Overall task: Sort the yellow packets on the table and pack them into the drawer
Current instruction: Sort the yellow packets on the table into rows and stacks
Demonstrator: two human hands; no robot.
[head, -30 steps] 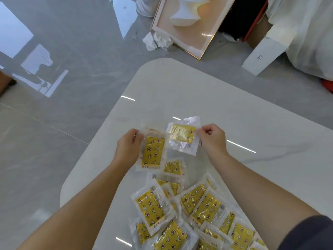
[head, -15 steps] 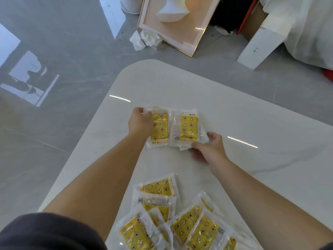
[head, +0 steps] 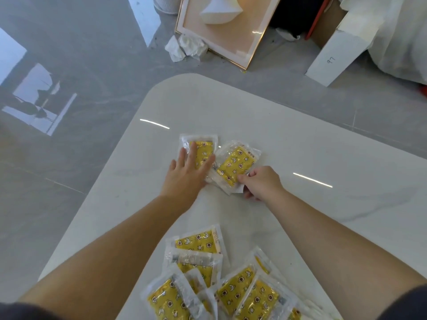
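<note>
Near the far corner of the table (head: 300, 146), a yellow packet (head: 206, 146) is being pressed flat by the spread left hand (head: 187, 173). A tilted packet (head: 235, 165) just beside it is being pinched at its near corner by the right hand (head: 262, 184). At the near edge, other packets (head: 198, 244) are lying heaped.

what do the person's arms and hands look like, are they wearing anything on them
The left hand and right hand are bare, with no gloves, rings or watch visible. Both forearms are uncovered. Dark grey fabric sleeves show at the bottom corners: the left sleeve and the right sleeve.
</note>
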